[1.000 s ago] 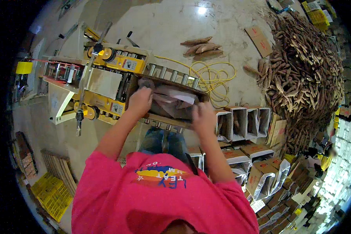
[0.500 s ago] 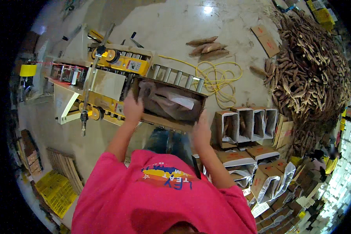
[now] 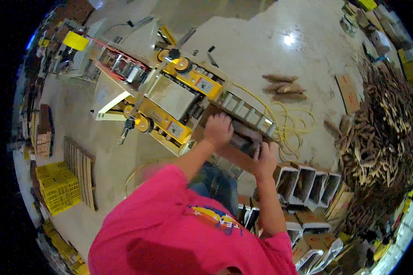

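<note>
A brown cardboard box (image 3: pixel 237 156) lies in front of me at the end of the roller conveyor, its long side tilted down to the right. Part of its dark inside shows between my hands. My left hand (image 3: pixel 219 129) is closed over the box's left end, fingers bent over the cardboard. At the right end, my right hand (image 3: pixel 266 159) grips the edge with curled fingers. The metal rollers (image 3: pixel 243 110) run along the box's far side. Left of the box stands the yellow carton-sealing machine (image 3: pixel 167 121) with side belts. My hands hide much of the box's contents.
Several lined open boxes (image 3: pixel 303 183) stand to the right. Beyond them rises a large heap of long brown roots (image 3: pixel 385 142), with a few roots (image 3: pixel 283 88) apart on the floor. A yellow cord (image 3: pixel 291 126) lies coiled nearby. Yellow crates (image 3: pixel 57 188) and a wooden pallet (image 3: pixel 79 173) sit left.
The view has turned, so the machine and box appear slanted. My left hand has moved from the box's near left side onto its left end. The pale lining inside now shows less.
</note>
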### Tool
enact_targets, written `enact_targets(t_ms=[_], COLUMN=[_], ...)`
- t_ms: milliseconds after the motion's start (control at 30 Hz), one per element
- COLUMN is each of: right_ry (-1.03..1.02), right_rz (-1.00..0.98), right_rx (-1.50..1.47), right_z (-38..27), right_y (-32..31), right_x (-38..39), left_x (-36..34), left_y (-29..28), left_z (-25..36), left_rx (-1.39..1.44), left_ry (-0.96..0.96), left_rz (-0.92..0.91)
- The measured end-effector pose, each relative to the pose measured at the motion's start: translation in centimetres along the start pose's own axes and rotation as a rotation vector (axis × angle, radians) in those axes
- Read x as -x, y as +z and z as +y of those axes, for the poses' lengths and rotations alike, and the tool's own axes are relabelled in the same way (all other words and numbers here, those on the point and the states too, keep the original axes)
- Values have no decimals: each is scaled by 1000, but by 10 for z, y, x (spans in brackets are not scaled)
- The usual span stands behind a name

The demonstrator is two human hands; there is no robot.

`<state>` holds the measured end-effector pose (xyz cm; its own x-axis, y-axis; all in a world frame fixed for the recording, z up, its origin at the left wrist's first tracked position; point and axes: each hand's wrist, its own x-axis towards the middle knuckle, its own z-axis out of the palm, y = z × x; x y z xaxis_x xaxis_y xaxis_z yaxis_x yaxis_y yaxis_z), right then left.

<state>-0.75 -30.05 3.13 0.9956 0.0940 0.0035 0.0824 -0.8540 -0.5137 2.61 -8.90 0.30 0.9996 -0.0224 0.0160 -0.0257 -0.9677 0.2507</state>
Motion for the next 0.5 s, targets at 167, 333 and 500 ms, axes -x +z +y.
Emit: enact_targets(t_ms=[167,333,500], right_ry=[-96,-143,-170], right_rz=[-375,-471,-37], right_rx=[193,284,-4], right_z=[-4,5,-13], right_y=[32,27,-10], right_x=[0,-5,-3], left_x=[2,-5,1], left_y=[64,36,25], left_z=[-25,-20,-17], left_rx=[65,399,316], left_ry=[-214,-210,-30], left_rz=[435,780,650])
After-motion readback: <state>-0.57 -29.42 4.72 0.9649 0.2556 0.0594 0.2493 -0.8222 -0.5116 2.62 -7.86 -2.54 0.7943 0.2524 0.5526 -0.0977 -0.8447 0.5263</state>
